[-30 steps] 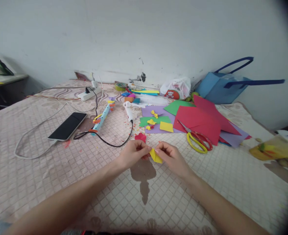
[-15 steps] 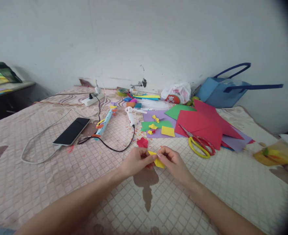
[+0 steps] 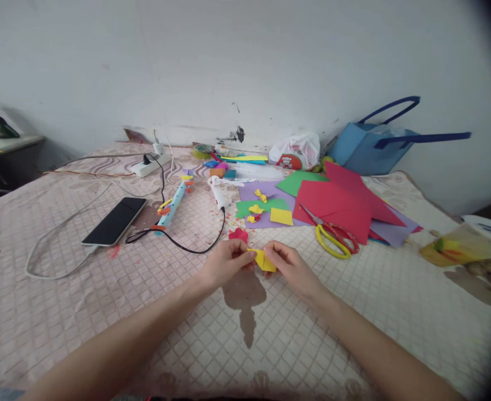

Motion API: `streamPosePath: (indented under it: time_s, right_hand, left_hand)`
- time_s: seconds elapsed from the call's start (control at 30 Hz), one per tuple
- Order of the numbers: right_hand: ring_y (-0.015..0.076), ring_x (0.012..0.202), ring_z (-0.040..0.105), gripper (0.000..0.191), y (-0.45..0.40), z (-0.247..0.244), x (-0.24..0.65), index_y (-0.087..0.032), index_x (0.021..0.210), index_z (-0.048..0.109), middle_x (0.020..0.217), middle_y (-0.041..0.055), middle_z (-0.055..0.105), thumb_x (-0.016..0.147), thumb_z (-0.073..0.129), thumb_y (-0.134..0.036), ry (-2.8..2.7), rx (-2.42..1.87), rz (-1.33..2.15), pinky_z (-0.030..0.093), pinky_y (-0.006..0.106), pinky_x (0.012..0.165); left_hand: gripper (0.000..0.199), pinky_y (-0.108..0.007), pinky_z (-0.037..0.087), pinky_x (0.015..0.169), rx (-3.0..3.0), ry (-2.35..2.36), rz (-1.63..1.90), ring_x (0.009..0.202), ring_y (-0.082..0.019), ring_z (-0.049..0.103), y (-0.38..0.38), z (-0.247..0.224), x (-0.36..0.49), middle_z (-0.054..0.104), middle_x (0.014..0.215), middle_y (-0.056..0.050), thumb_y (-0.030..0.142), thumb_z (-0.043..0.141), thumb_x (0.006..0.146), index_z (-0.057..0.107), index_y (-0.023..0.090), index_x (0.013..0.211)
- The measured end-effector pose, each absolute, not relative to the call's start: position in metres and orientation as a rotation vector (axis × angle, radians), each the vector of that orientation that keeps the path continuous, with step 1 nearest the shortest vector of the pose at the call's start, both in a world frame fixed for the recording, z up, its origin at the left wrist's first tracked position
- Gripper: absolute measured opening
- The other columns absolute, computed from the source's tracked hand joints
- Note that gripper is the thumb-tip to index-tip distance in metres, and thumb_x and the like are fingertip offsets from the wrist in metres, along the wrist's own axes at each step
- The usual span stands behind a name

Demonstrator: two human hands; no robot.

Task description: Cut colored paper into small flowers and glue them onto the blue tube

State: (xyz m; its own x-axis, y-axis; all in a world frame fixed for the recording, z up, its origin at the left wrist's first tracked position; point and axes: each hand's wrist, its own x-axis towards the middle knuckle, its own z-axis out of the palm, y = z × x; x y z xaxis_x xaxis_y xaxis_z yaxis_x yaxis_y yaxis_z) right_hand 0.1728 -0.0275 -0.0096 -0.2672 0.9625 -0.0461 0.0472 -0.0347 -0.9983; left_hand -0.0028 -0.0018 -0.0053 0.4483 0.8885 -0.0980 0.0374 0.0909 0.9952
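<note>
A small folded piece of yellow paper (image 3: pixel 264 262) is held between both hands above the patterned tablecloth. My left hand (image 3: pixel 227 260) pinches its left edge between thumb and fingers. Its right side is gripped by my right hand (image 3: pixel 286 262), thumb on top. Just beyond my left hand lies a red paper flower (image 3: pixel 239 234). Farther off, small yellow paper flowers (image 3: pixel 256 209) and a yellow paper square (image 3: pixel 281 216) rest on green and purple sheets. The fingertips under the paper are partly hidden.
Yellow-and-red-handled scissors (image 3: pixel 332 239) lie by red paper sheets (image 3: pixel 335 203) on the right. A white glue gun (image 3: pixel 216 192) with a black cord, a blue decorated strip (image 3: pixel 172 206) and a phone (image 3: pixel 114 221) are to the left. A blue bag (image 3: pixel 371 147) stands at the back.
The yellow paper has been turned in my fingers and shows a wider folded face. My right thumb now lies over its upper right. The whole view has shifted slightly.
</note>
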Motion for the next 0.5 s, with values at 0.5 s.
streamPosePath:
  time_s: [0.5]
  right_hand:
    - [0.0086,0.05,0.049,0.019,-0.022,-0.008,0.179,-0.016,0.08,0.057,0.063,-0.002,0.056,0.077,0.061,-0.034,-1.53,-1.206,1.394,0.041,0.023,0.049]
  left_hand:
    - [0.025,-0.021,0.042,0.056,1.345,0.963,0.785,0.056,-0.009,0.053,0.003,-0.004,-0.003,0.058,0.062,0.0,0.037,0.063,0.072,0.055,0.013,0.07]
